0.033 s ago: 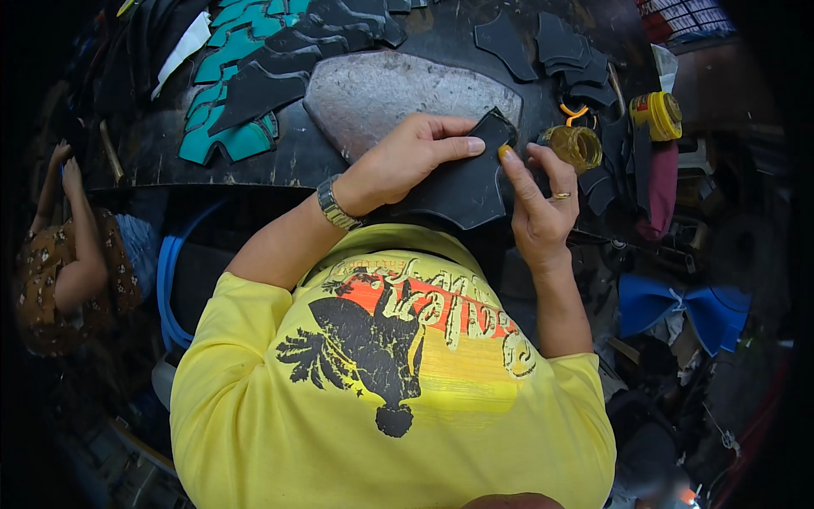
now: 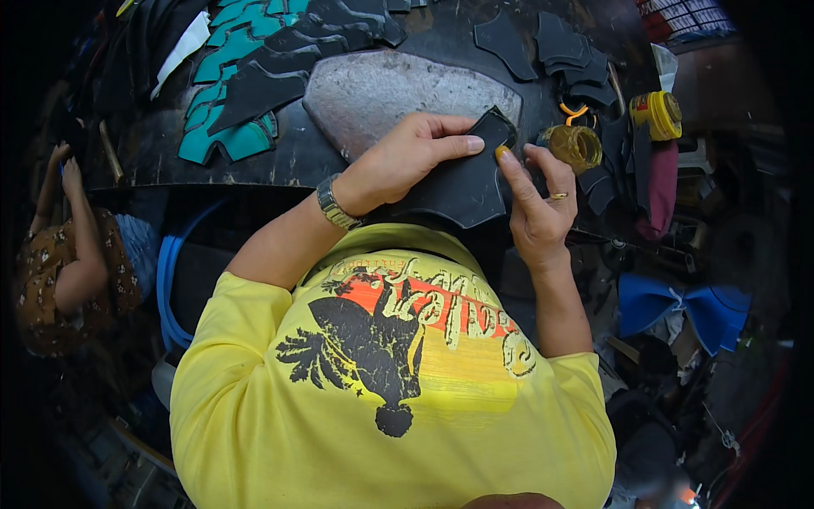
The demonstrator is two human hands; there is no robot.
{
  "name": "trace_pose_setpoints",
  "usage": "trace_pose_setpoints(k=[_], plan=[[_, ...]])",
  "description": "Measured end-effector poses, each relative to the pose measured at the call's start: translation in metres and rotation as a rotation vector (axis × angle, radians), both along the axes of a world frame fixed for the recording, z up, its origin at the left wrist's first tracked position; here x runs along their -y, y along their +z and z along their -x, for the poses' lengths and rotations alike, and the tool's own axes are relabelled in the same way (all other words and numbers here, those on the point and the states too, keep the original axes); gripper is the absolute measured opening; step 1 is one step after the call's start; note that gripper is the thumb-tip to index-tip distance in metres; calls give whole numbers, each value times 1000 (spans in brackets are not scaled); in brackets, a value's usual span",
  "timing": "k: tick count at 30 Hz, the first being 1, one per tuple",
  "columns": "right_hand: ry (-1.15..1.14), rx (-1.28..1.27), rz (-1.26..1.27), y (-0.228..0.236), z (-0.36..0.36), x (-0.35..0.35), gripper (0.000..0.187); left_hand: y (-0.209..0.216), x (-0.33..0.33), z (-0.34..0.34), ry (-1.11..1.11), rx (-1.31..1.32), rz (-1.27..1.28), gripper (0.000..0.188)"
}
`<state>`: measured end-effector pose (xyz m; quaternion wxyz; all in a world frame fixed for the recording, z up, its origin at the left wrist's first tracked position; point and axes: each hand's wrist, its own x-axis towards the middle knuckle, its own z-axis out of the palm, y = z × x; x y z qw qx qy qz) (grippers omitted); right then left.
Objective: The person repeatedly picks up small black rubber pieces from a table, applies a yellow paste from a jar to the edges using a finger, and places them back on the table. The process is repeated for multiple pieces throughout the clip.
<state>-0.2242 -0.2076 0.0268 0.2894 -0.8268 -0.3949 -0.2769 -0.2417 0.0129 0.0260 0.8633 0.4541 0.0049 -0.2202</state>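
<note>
My left hand point(image 2: 411, 159) pinches a black shoe-upper piece point(image 2: 454, 187) between thumb and fingers near its upper end. The piece is flat and flexible, with a notched lower edge, and sits above the table's near edge. Beside its right edge is my right hand point(image 2: 543, 199), fingers apart and holding nothing. One of its fingertips carries a dab of amber, glue-like paste and is at or very near the edge; contact cannot be made out. Just right of that hand, an open jar point(image 2: 575, 148) smeared with amber paste lies tilted, its mouth facing right.
A grey stone slab point(image 2: 407, 89) lies on the dark table beyond my hands. Teal pieces point(image 2: 225, 140) and black pieces point(image 2: 254, 89) overlap at the left; more black pieces point(image 2: 564, 47) lie far right. A yellow tub point(image 2: 655, 116) stands at the right edge. Another person point(image 2: 80, 254) is at left.
My right hand has shifted very slightly left along the black piece's edge. The left hand keeps its grip in the same place.
</note>
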Motion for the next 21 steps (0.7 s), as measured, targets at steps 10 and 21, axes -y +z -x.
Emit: trace_pose_setpoints(k=[10, 21], plan=[[3, -211, -120, 36, -3, 23, 46, -1, -11, -11, 33, -2, -45, 34], [-396, -127, 509, 59, -46, 61, 32, 0, -2, -9, -1, 56, -163, 33]])
